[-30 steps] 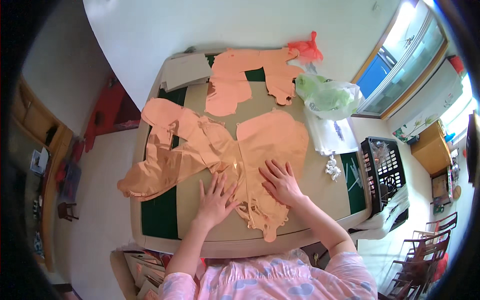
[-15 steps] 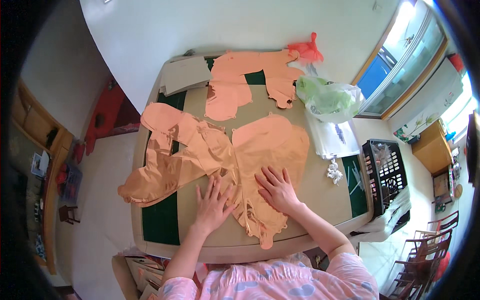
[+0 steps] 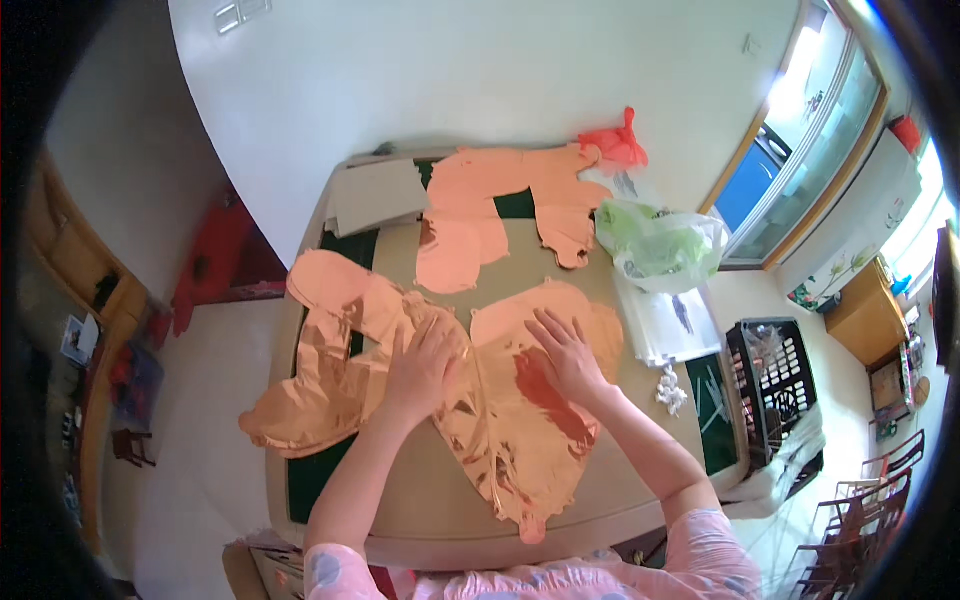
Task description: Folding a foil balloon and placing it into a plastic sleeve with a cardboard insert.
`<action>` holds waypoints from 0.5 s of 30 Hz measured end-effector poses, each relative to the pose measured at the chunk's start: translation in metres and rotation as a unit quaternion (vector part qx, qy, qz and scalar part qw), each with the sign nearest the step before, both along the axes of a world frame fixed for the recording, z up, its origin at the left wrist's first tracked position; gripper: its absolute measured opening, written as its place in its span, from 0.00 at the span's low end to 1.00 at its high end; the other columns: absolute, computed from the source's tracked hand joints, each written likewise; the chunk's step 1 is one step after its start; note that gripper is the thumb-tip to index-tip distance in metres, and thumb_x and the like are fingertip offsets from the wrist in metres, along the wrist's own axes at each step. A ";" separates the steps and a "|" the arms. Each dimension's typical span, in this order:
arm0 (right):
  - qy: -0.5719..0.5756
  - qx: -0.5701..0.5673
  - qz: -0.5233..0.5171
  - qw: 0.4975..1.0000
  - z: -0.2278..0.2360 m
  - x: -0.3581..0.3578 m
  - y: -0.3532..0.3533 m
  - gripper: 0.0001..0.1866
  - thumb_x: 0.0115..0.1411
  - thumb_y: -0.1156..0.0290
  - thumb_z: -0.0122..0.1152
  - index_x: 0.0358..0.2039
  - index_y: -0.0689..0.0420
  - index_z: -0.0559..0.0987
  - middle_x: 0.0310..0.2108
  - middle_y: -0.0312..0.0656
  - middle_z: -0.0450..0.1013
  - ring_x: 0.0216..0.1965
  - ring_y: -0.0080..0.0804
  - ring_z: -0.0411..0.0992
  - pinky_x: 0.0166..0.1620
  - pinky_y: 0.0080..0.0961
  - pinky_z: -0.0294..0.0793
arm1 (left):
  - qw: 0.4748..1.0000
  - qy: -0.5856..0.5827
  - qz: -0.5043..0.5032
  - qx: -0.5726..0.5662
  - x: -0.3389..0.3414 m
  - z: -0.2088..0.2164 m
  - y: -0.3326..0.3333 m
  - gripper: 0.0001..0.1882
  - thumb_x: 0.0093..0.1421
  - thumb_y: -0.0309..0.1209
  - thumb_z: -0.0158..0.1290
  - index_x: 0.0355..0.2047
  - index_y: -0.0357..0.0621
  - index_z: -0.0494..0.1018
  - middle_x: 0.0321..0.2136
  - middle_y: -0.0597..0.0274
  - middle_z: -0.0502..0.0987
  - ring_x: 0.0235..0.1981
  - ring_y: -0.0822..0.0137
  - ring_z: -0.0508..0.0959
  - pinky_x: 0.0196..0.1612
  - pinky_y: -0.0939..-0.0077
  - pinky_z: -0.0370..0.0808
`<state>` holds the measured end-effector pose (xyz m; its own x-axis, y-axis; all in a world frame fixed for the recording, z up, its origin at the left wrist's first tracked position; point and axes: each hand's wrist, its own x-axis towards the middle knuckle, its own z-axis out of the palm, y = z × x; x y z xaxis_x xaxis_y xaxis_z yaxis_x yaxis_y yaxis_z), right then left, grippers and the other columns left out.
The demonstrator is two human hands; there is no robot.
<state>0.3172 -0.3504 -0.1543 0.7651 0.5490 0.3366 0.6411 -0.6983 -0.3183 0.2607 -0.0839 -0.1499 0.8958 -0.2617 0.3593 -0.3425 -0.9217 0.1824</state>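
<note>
A large uninflated rose-gold foil balloon (image 3: 540, 465) lies spread on the table, creased and shiny, its narrow end toward me. My left hand (image 3: 428, 370) rests flat near its middle fold, with the fingers stretched forward. On its right half lies my right hand (image 3: 572, 365), palm down and fingers a little apart. Left of my left hand, a crumpled section with curved lobes (image 3: 335, 385) reaches past the brown covering; whether it is one piece with the rest I cannot tell. Farther back lies another flat rose-gold foil balloon (image 3: 465, 185).
Grey-beige boards (image 3: 375, 195) are stacked at the back left. At the right lie a green-and-white plastic bag (image 3: 660, 245), clear sleeves (image 3: 665, 325) and a small white bundle (image 3: 670, 390). A red bag (image 3: 620, 148) is at the back; a black crate (image 3: 775, 375) stands beside the table.
Both hands have slid away from me over the foil, the left one farther onto the crumpled section. The whole scene sits lower in the picture because the view has tilted up.
</note>
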 end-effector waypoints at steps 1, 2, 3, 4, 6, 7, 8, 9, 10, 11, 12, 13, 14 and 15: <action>0.005 0.012 0.014 1.000 0.003 0.019 0.007 0.23 0.62 0.65 0.53 0.58 0.53 0.68 0.63 0.45 0.58 0.65 0.43 0.55 0.64 0.53 0.51 | 1.000 -0.001 -0.005 -0.016 0.026 -0.005 0.005 0.26 0.57 0.37 0.54 0.55 0.46 0.66 0.58 0.51 0.64 0.62 0.55 0.61 0.60 0.42 0.57; 0.011 0.000 0.026 1.000 0.007 0.036 0.018 0.25 0.61 0.68 0.53 0.59 0.54 0.67 0.63 0.44 0.59 0.66 0.41 0.54 0.64 0.53 0.51 | 1.000 -0.004 -0.008 -0.029 0.046 -0.010 0.011 0.23 0.57 0.35 0.54 0.52 0.44 0.68 0.55 0.51 0.67 0.60 0.55 0.64 0.60 0.48 0.60; 0.003 0.005 0.029 1.000 0.001 0.053 0.030 0.25 0.61 0.68 0.53 0.59 0.54 0.67 0.63 0.44 0.59 0.66 0.41 0.54 0.64 0.53 0.51 | 1.000 -0.012 -0.005 -0.024 0.064 -0.017 0.016 0.23 0.57 0.35 0.54 0.52 0.44 0.68 0.55 0.51 0.67 0.60 0.55 0.64 0.60 0.48 0.60; -0.010 -0.026 0.053 0.998 -0.011 0.074 0.044 0.25 0.60 0.68 0.54 0.59 0.55 0.67 0.63 0.44 0.60 0.65 0.40 0.55 0.64 0.52 0.53 | 1.000 0.019 0.000 -0.009 0.085 -0.028 0.021 0.22 0.57 0.35 0.53 0.50 0.42 0.69 0.54 0.51 0.68 0.59 0.55 0.65 0.60 0.52 0.62; -0.007 -0.076 0.079 0.994 -0.016 0.102 0.069 0.27 0.58 0.70 0.53 0.59 0.57 0.65 0.62 0.44 0.60 0.65 0.40 0.55 0.63 0.49 0.56 | 0.999 0.042 0.005 0.008 0.116 -0.031 0.024 0.21 0.56 0.35 0.53 0.49 0.40 0.70 0.53 0.51 0.69 0.58 0.55 0.67 0.59 0.56 0.64; -0.011 -0.073 0.079 0.994 -0.027 0.119 0.075 0.27 0.58 0.70 0.53 0.59 0.57 0.65 0.62 0.44 0.60 0.65 0.40 0.55 0.63 0.49 0.56 | 0.994 0.106 -0.003 0.025 0.129 -0.034 0.021 0.21 0.57 0.35 0.52 0.49 0.40 0.70 0.52 0.51 0.70 0.58 0.54 0.67 0.58 0.56 0.64; -0.047 -0.069 0.079 0.993 -0.038 0.135 0.077 0.26 0.58 0.70 0.51 0.59 0.57 0.66 0.62 0.44 0.61 0.63 0.40 0.58 0.62 0.49 0.57 | 0.985 0.168 -0.015 0.041 0.141 -0.037 0.014 0.21 0.57 0.35 0.52 0.49 0.39 0.70 0.52 0.51 0.70 0.58 0.53 0.67 0.58 0.55 0.65; -0.082 -0.065 0.080 0.991 -0.050 0.150 0.075 0.25 0.58 0.71 0.50 0.58 0.57 0.66 0.61 0.45 0.62 0.62 0.41 0.60 0.62 0.49 0.57 | 0.985 0.166 -0.020 0.042 0.151 -0.042 0.007 0.21 0.57 0.35 0.52 0.49 0.39 0.70 0.52 0.51 0.70 0.58 0.53 0.67 0.58 0.55 0.65; -0.080 -0.062 0.082 0.991 -0.050 0.157 0.081 0.25 0.58 0.71 0.50 0.58 0.57 0.66 0.61 0.45 0.62 0.62 0.41 0.60 0.62 0.49 0.57 | 0.996 0.085 -0.017 0.016 0.154 -0.051 0.007 0.19 0.57 0.33 0.51 0.48 0.39 0.71 0.51 0.50 0.72 0.56 0.52 0.69 0.57 0.58 0.66; -0.017 -0.014 0.018 1.000 -0.050 0.166 0.085 0.24 0.59 0.71 0.49 0.57 0.57 0.67 0.59 0.46 0.64 0.59 0.42 0.63 0.61 0.49 0.58 | 1.000 0.003 -0.015 -0.011 0.158 -0.060 0.007 0.18 0.57 0.32 0.51 0.47 0.39 0.71 0.50 0.50 0.73 0.54 0.51 0.70 0.56 0.60 0.68; 0.048 0.033 -0.046 0.997 -0.051 0.173 0.088 0.23 0.59 0.72 0.47 0.56 0.56 0.68 0.56 0.46 0.66 0.57 0.43 0.66 0.61 0.49 0.58 | 1.000 0.007 -0.014 -0.010 0.168 -0.067 0.008 0.18 0.57 0.32 0.51 0.47 0.39 0.71 0.50 0.50 0.73 0.54 0.51 0.70 0.56 0.60 0.68; 0.052 0.032 -0.047 0.997 -0.052 0.178 0.088 0.23 0.59 0.72 0.47 0.56 0.56 0.68 0.56 0.46 0.66 0.57 0.43 0.66 0.61 0.49 0.58 | 0.999 -0.033 -0.013 -0.022 0.177 -0.069 0.007 0.17 0.56 0.31 0.51 0.46 0.40 0.71 0.48 0.51 0.73 0.52 0.51 0.71 0.54 0.60 0.69; 0.043 0.011 -0.042 0.998 -0.053 0.182 0.085 0.24 0.59 0.73 0.46 0.57 0.55 0.67 0.56 0.46 0.68 0.57 0.43 0.66 0.62 0.49 0.56 | 0.997 -0.072 -0.013 -0.034 0.185 -0.071 0.007 0.16 0.55 0.30 0.51 0.45 0.40 0.71 0.47 0.52 0.74 0.50 0.52 0.72 0.52 0.60 0.70; 0.034 -0.010 -0.037 0.999 -0.055 0.183 0.082 0.24 0.59 0.74 0.46 0.58 0.55 0.66 0.55 0.46 0.69 0.58 0.44 0.65 0.63 0.50 0.54 | 0.997 -0.068 -0.014 -0.036 0.191 -0.074 0.007 0.16 0.55 0.30 0.51 0.45 0.40 0.71 0.47 0.52 0.74 0.50 0.52 0.72 0.52 0.60 0.70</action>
<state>0.5000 -0.2681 -0.2095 0.8246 0.4963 0.2715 0.5648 -0.7495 -0.3453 0.4512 -0.0765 -0.2240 0.8301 -0.2558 0.4956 -0.3947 -0.8973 0.1979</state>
